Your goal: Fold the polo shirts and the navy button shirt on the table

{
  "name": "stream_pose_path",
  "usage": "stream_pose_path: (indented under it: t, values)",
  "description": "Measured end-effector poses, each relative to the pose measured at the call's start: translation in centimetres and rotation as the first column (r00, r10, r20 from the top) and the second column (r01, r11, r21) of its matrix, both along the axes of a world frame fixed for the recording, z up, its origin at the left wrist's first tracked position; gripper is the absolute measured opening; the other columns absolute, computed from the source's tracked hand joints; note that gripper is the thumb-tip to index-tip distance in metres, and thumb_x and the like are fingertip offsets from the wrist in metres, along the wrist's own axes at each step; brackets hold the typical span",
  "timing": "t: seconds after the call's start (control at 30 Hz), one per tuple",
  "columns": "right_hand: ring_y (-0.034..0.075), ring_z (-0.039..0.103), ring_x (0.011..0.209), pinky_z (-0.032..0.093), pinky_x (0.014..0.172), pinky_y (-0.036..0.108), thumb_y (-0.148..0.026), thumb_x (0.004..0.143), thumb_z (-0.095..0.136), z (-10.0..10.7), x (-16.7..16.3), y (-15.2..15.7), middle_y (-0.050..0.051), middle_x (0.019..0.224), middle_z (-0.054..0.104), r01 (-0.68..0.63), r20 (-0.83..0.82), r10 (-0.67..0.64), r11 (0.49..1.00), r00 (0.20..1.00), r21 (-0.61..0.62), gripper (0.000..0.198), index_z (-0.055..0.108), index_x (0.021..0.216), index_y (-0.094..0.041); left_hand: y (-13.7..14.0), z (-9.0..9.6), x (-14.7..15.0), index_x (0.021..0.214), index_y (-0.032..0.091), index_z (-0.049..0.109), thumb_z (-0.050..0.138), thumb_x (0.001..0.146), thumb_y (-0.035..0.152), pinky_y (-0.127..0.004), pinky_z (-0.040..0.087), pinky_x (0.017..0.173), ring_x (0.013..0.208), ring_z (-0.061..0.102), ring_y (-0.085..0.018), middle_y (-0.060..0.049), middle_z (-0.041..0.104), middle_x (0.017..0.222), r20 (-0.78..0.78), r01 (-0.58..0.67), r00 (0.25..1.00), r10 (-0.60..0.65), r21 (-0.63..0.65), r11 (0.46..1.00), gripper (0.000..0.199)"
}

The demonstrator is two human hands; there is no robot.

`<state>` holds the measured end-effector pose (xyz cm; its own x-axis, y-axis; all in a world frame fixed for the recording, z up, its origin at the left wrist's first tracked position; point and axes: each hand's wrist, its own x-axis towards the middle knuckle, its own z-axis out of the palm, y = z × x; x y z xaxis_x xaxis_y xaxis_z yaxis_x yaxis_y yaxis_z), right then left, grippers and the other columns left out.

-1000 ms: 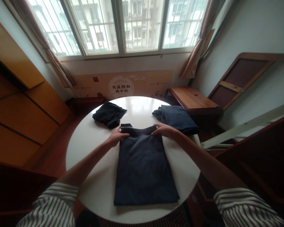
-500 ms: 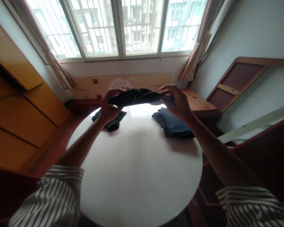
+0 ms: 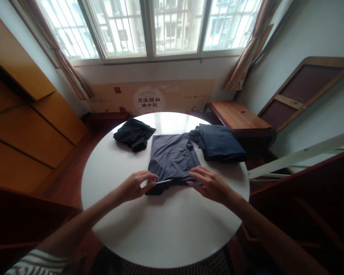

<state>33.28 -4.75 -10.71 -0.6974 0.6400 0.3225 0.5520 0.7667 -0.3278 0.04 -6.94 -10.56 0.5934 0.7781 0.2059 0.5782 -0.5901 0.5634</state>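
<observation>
A dark grey garment [image 3: 172, 154] lies spread in a folded, roughly square shape on a round white table [image 3: 166, 233]. Its right side is gathered and wrinkled, and I cannot tell its exact kind. At the near left corner, my left hand [image 3: 136, 185] pinches the cloth between thumb and fingers. My right hand [image 3: 210, 183] grips the near right edge in the same way. A thin pale strip shows along the near edge beside the left fingertips. Part of the near edge is folded under and dark.
Behind on the left lies a crumpled black garment [image 3: 133, 134]. A folded navy garment [image 3: 222, 143] rests at the right, close against the grey one. Beyond the table stand a wooden bench [image 3: 235, 114] and a printed banner [image 3: 174, 95] under the window. Orange-brown cabinets [image 3: 23, 130] line the left.
Both hands have come down and closer to me from above the table's far side. The garment they held up, bunched and dark, now lies spread on the tabletop.
</observation>
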Motion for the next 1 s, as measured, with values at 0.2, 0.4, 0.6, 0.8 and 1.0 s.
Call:
stream_pose_path:
  t: [0.2,0.4,0.6,0.8,1.0]
  values:
    - [0.032,0.059,0.116,0.046,0.102,0.045,-0.042,0.094,0.056,-0.9,-1.9,3.7,0.017,0.124,0.064,0.259,-0.045,-0.267,0.957,0.963,-0.132,0.043,0.059,0.130,-0.018,0.9,0.5,3.8,0.118,0.020,0.067,0.063,0.090,0.047,-0.032,0.051,0.082,0.087,0.065,-0.023,-0.009,0.068,0.100,-0.151,-0.005,0.988,0.011,0.038,0.999,0.038]
    - [0.025,0.067,0.080,0.048,0.078,0.032,-0.034,0.094,0.055,-1.2,-2.1,8.4,0.009,0.080,0.069,0.559,-0.023,-0.602,0.755,0.798,-0.343,0.038,0.056,0.124,-0.011,3.0,1.4,8.5,0.113,0.018,0.067,0.054,0.096,0.044,-0.033,0.049,0.089,0.100,0.062,-0.025,-0.011,0.065,0.108,-0.201,0.010,0.979,0.022,0.158,0.987,0.033]
    - [0.016,0.063,0.066,0.045,0.065,0.022,-0.009,0.078,0.058,-1.4,-2.2,10.6,-0.001,0.068,0.066,0.534,0.020,-0.571,0.755,0.821,-0.381,0.041,0.058,0.119,-0.012,4.8,0.6,14.5,0.113,0.008,0.064,0.057,0.094,0.030,-0.039,0.050,0.084,0.101,0.059,-0.030,-0.018,0.062,0.110,-0.497,0.122,0.868,-0.003,0.206,0.971,0.030]
    - [0.018,0.067,0.068,0.048,0.063,0.022,-0.010,0.076,0.059,0.5,-2.1,13.9,0.005,0.077,0.072,0.551,0.044,-0.576,0.752,0.816,-0.361,0.031,0.070,0.104,-0.011,5.4,0.1,14.8,0.099,0.011,0.070,0.038,0.103,0.036,-0.036,0.052,0.076,0.091,0.063,-0.026,-0.015,0.064,0.101,-0.432,0.123,0.901,-0.038,0.172,0.977,0.040]
    - [0.027,0.068,0.102,0.049,0.086,0.027,-0.014,0.081,0.064,2.3,-3.9,21.2,0.016,0.096,0.076,0.644,0.086,-0.650,0.711,0.755,-0.283,0.014,0.076,0.089,-0.011,5.8,-1.0,15.2,0.106,0.012,0.065,0.049,0.098,0.026,-0.034,0.055,0.076,0.095,0.062,-0.025,-0.015,0.061,0.105,-0.413,0.047,0.911,0.003,0.111,0.993,0.023]
